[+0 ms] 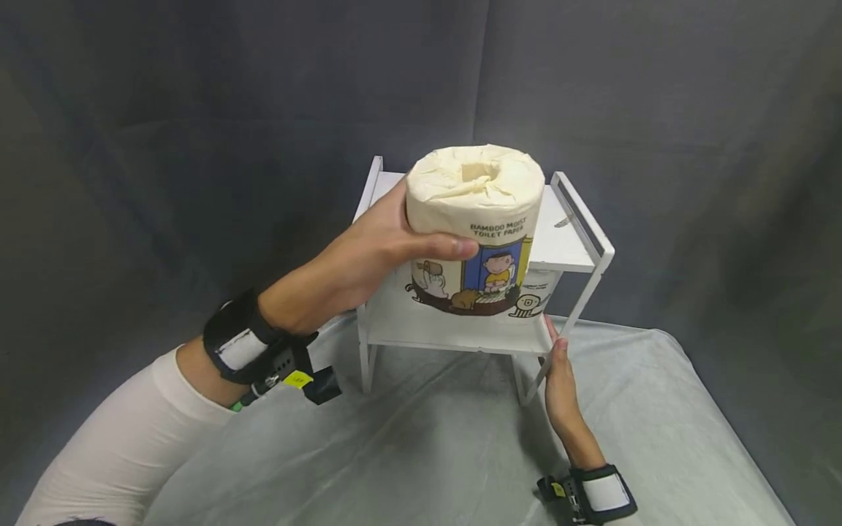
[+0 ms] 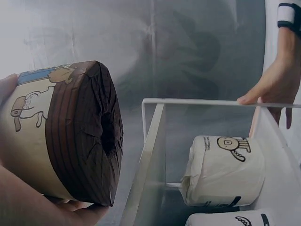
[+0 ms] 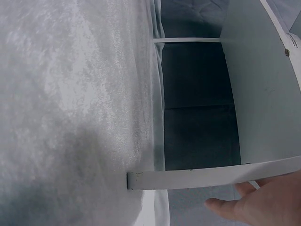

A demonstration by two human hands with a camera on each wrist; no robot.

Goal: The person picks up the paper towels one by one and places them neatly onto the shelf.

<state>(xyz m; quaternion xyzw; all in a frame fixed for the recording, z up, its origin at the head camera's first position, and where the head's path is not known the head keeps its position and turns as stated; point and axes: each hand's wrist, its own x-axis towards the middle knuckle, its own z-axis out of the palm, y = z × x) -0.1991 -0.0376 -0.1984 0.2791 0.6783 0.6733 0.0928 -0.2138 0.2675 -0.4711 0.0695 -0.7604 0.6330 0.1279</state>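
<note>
My left hand (image 1: 375, 245) grips a wrapped toilet paper roll (image 1: 483, 186), held upright in front of a small white two-tier shelf (image 1: 454, 336). The thumb lies across the roll's printed front. In the left wrist view the roll's dark brown base (image 2: 87, 136) faces the shelf. My right hand (image 1: 562, 387) is low at the shelf's right side, holding its front leg (image 1: 582, 303) between thumb and fingers. On the lower tier, another wrapped roll (image 1: 536, 288) shows partly behind the held one. From the left wrist, a white roll (image 2: 225, 172) and part of a second (image 2: 228, 220) appear there.
The shelf stands on a table covered with a pale grey cloth (image 1: 421, 453). A dark grey curtain (image 1: 263, 109) hangs behind it. Raised white side rails (image 1: 582, 212) flank the top tier.
</note>
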